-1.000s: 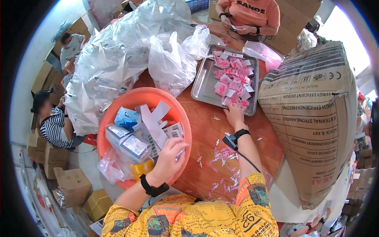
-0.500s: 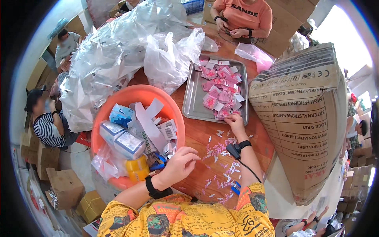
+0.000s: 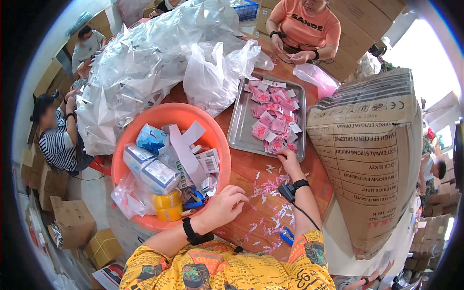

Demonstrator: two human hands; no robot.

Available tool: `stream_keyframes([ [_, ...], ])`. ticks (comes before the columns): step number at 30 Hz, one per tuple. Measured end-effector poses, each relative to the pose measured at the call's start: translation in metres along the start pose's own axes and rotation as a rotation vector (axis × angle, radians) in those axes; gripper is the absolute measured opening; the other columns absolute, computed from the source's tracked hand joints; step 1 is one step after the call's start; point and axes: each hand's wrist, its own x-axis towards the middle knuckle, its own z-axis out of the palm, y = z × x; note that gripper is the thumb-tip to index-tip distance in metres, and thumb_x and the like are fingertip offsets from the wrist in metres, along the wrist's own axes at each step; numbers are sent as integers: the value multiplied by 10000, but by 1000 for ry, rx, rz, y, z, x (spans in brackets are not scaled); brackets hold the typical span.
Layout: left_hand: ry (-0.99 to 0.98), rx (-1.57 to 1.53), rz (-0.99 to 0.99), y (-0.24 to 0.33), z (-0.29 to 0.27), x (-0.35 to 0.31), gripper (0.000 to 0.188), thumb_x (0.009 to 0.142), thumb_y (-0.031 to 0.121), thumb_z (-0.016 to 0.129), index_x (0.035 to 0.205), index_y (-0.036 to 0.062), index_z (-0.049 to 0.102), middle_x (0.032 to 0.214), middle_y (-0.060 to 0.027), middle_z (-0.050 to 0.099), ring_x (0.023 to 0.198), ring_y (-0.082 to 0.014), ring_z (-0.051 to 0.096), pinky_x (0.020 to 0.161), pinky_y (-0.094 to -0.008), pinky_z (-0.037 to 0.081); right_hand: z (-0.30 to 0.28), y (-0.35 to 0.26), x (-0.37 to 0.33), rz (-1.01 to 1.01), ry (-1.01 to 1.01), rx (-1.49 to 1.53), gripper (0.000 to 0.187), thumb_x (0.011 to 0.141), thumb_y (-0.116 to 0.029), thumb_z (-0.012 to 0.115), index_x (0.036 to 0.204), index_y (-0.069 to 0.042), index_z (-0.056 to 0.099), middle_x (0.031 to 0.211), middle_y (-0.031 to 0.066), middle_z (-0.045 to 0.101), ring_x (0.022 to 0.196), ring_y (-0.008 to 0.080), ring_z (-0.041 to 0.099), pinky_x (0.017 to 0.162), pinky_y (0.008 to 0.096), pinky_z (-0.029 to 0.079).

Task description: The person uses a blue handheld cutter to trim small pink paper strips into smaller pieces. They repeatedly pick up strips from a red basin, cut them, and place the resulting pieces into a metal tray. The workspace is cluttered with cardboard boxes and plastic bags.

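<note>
My right hand (image 3: 290,163) is at the near edge of a metal tray (image 3: 244,137), its fingertips pinched at a small pink packet (image 3: 274,146). Several more pink packets with white cards (image 3: 278,113) lie heaped in that tray. My left hand (image 3: 224,209) hovers over the wooden table beside the orange basin (image 3: 145,116), fingers loosely curled and apart with nothing visible in them. Small pink and white paper pieces (image 3: 266,186) are scattered on the table between my forearms. Near my right forearm lies a small blue object (image 3: 287,236), its kind unclear.
Inside the basin are yellow tape rolls (image 3: 169,208), wrapped white packs (image 3: 152,166) and paper strips. Clear plastic bags (image 3: 208,79) and a silvery bag pile (image 3: 140,63) stand behind it. A large carton (image 3: 360,159) flanks the tray. A co-worker (image 3: 307,29) sits opposite.
The view has shifted slightly. My right hand stays at the tray's near edge, and my left hand keeps its place by the basin. The co-worker opposite has moved their hands apart.
</note>
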Motion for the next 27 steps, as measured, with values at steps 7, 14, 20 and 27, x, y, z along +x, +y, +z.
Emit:
stream_keyframes([
  [7, -4, 12, -4, -11, 0, -1, 123, 717, -14, 598, 835, 21, 599, 935, -110, 575, 937, -280, 542, 798, -352, 452, -6, 20, 20, 94, -71, -95, 304, 735, -153, 669, 1009, -30, 623, 967, 116, 586, 886, 227, 581, 754, 310, 459],
  [14, -48, -88, -75, -10, -7, 3, 114, 723, 8, 599, 836, 27, 606, 927, -94, 591, 924, -273, 550, 796, -351, 452, -5, 46, 73, 23, -3, -247, 510, 707, -269, 692, 1147, -49, 560, 1054, 172, 553, 928, 312, 554, 811, 373, 446],
  [20, -43, -304, -148, -10, -6, 12, 102, 763, 34, 564, 849, 27, 618, 889, -77, 586, 830, -219, 570, 698, -306, 464, -23, 29, 134, 159, 294, 258, 357, 816, -233, 621, 1089, -5, 586, 861, 81, 617, 746, 101, 554, 587, 247, 464],
  [27, -74, -720, -346, -2, 3, 52, 136, 826, 52, 535, 929, 13, 615, 891, -49, 598, 780, -104, 565, 680, -238, 456, -43, -37, 166, 381, 208, 1333, 399, 880, -363, 534, 1122, -50, 478, 984, 109, 542, 751, 213, 576, 582, 340, 507],
])
